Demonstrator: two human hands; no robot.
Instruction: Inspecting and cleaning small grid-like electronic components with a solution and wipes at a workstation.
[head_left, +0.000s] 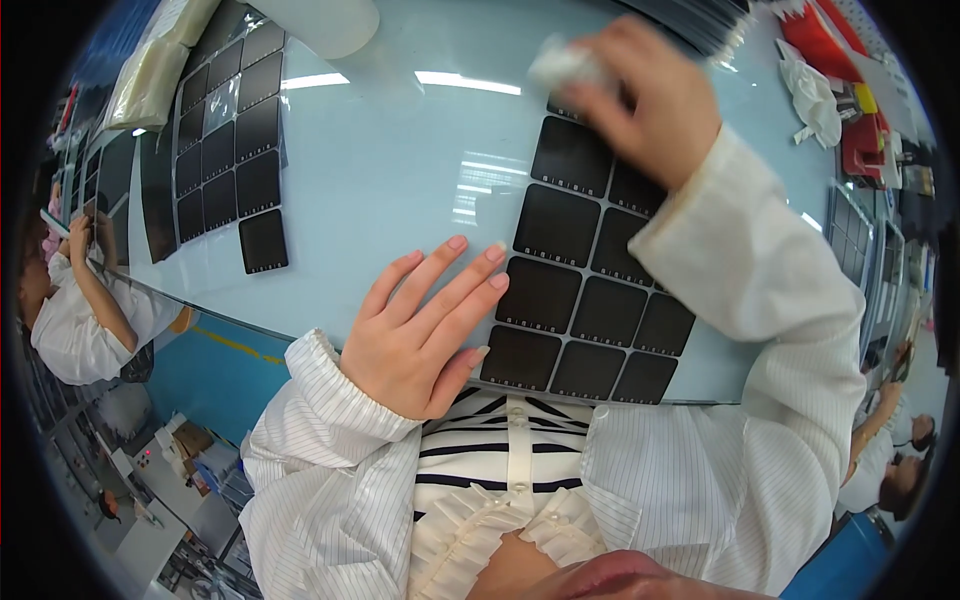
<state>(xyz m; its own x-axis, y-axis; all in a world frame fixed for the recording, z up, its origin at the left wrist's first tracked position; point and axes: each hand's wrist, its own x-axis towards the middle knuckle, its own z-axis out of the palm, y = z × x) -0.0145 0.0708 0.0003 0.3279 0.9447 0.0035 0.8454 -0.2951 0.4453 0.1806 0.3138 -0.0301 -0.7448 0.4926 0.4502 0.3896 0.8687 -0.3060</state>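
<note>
Several black square panels (557,227) lie in close rows on the pale glass-topped table (390,150), right in front of me. At the far end of these rows, my right hand (650,100) is closed around a white wiping cloth (568,68), both slightly blurred. The cloth covers part of a panel there, and my right sleeve hides others. My left hand (425,325) lies flat with its fingers stretched out; the fingertips reach the left edge of the panels. I cannot tell whether they press on a panel.
A second group of black panels (264,240) lies at the left, partly under clear film. A white cylindrical container (325,20) and a cream-coloured packet (165,70) stand beyond it. Crumpled white film (810,100) and red bins (862,145) are at the right. Other people sit at both sides.
</note>
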